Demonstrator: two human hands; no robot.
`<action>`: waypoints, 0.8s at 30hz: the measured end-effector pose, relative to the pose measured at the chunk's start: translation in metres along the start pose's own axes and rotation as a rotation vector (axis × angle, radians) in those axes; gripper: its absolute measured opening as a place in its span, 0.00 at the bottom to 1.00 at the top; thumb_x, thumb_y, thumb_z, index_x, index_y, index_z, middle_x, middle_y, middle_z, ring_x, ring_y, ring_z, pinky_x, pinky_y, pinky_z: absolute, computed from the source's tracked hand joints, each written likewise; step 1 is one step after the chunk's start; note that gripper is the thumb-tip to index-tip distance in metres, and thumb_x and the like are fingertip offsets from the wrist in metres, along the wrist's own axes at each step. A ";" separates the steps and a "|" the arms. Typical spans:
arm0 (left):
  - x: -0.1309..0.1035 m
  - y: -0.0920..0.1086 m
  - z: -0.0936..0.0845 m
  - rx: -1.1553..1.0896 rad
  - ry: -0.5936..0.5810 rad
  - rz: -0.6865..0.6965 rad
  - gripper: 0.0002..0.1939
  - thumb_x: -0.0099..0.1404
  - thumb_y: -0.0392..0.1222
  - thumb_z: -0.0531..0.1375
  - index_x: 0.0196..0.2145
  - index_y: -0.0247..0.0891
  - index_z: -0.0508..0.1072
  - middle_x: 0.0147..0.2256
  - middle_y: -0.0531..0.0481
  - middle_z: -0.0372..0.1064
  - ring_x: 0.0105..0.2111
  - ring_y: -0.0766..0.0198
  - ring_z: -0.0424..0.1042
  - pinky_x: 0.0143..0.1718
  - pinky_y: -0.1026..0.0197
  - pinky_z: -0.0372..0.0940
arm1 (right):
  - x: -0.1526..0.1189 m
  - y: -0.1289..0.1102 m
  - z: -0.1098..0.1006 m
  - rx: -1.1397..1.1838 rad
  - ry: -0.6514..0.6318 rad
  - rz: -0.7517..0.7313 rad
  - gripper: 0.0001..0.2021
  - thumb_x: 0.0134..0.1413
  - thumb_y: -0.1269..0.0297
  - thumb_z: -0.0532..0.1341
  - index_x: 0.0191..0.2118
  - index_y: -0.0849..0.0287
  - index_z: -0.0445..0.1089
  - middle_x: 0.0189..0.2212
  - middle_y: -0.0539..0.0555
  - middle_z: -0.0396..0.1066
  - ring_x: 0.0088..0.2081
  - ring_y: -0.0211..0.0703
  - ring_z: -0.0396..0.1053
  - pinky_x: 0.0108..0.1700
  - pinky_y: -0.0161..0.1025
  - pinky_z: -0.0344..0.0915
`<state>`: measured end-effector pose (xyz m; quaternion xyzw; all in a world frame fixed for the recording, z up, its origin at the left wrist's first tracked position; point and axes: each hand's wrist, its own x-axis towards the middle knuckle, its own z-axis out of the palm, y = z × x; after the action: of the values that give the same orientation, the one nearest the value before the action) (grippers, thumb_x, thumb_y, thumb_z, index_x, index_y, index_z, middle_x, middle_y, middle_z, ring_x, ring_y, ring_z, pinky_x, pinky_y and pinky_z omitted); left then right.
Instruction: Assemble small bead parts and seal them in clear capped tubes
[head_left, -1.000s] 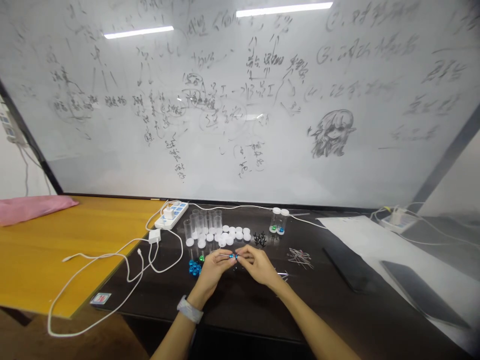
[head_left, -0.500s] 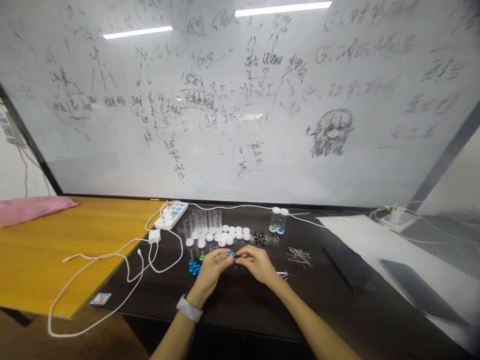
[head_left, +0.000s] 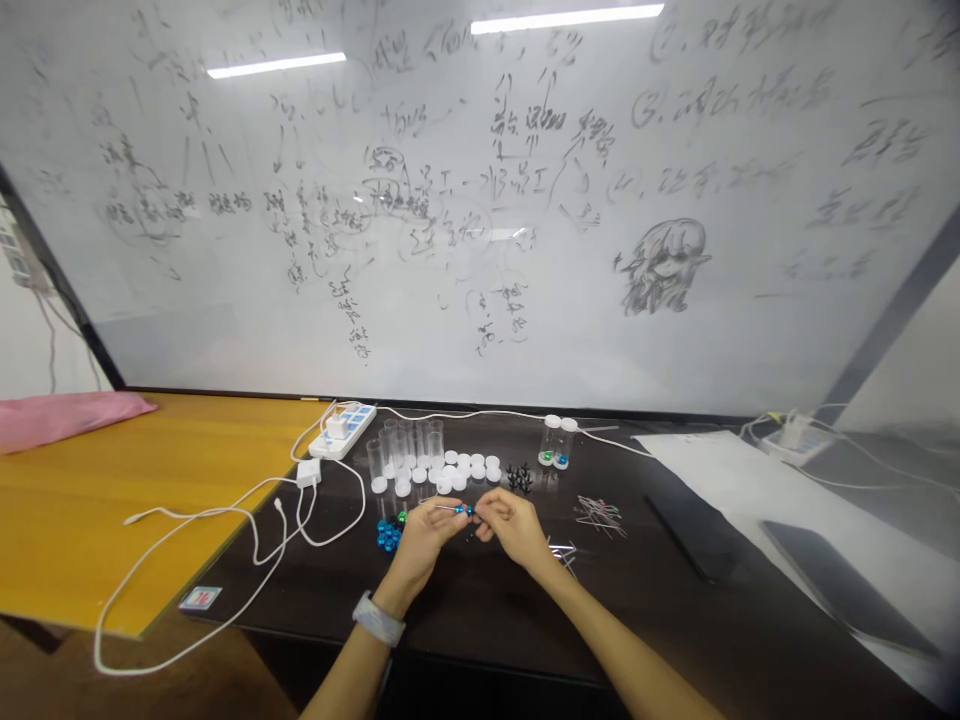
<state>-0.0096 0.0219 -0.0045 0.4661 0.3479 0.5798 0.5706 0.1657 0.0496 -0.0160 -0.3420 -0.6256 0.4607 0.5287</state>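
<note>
My left hand [head_left: 426,532] pinches a small blue piece [head_left: 460,509] with a thin metal rod sticking out of it toward the left. Touching the right end of that piece, my right hand [head_left: 510,522] has its thumb and forefinger pressed together; a dark tip shows between them. Blue balls [head_left: 388,536] lie in a cluster just left of my left hand, with a green ball [head_left: 403,517] beside them. Behind my hands are white caps [head_left: 478,468] and small black parts [head_left: 519,478]. Thin metal pieces [head_left: 564,552] lie right of my right wrist.
Clear tubes [head_left: 405,440] stand at the back, near a white power strip [head_left: 343,431]. Two capped tubes [head_left: 551,440] hold green and blue balls. Thin pins [head_left: 600,515], a dark phone [head_left: 690,535] and white paper [head_left: 720,465] lie rightward. White cables [head_left: 217,510] loop over the left side.
My right hand has turned slightly and its lower fingers have shifted, showing more of the metal pieces beside its wrist. My left hand has hardly moved.
</note>
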 end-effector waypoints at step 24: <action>0.002 -0.003 -0.001 -0.031 -0.007 0.020 0.16 0.51 0.39 0.74 0.36 0.34 0.77 0.36 0.44 0.80 0.37 0.60 0.79 0.44 0.60 0.70 | -0.005 -0.004 0.004 -0.285 -0.060 0.056 0.34 0.63 0.35 0.46 0.24 0.61 0.69 0.15 0.51 0.68 0.13 0.34 0.62 0.17 0.30 0.57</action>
<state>-0.0099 0.0244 -0.0071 0.4626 0.3323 0.5893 0.5730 0.1627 0.0430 -0.0143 -0.4171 -0.6902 0.3918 0.4429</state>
